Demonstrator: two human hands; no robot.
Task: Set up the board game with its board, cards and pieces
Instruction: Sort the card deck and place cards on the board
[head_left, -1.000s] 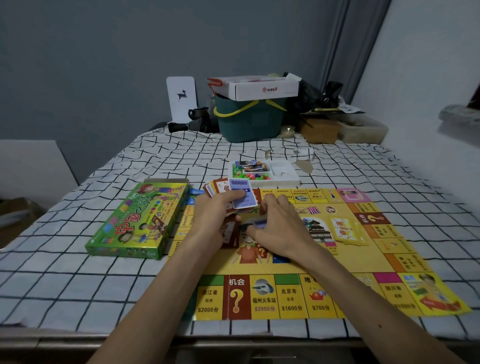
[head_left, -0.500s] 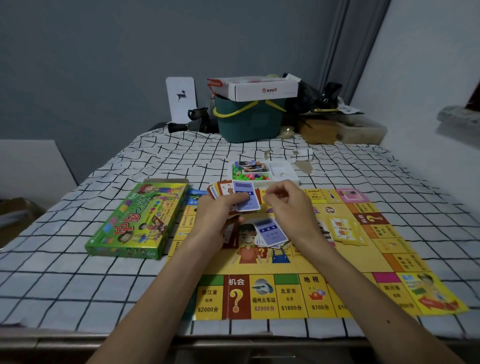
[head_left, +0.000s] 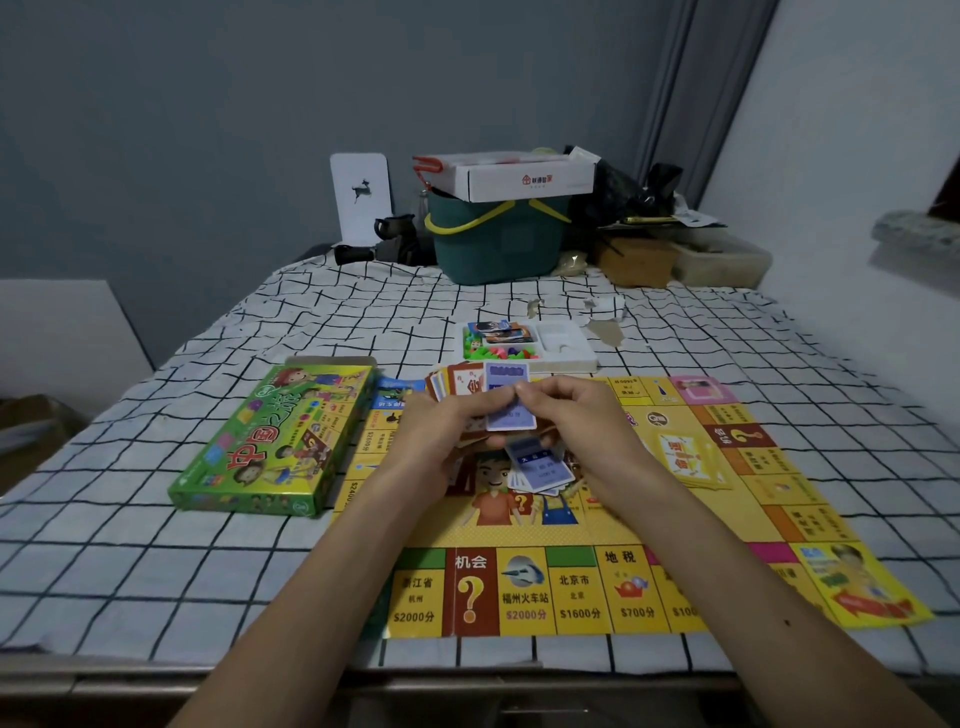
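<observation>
Hovering above the board (head_left: 649, 514), left grip (head_left: 441, 436) is clamping cards (head_left: 457, 379); right grip (head_left: 582, 415) is pinching the front card (head_left: 511, 418).

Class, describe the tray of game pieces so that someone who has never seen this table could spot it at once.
Find the big yellow game board on the checked tablecloth. Just past its far edge lies a white plastic tray. Unlike the flat green game box at the board's left, it is open and compartmented, with brightly coloured pieces in one section.
</observation>
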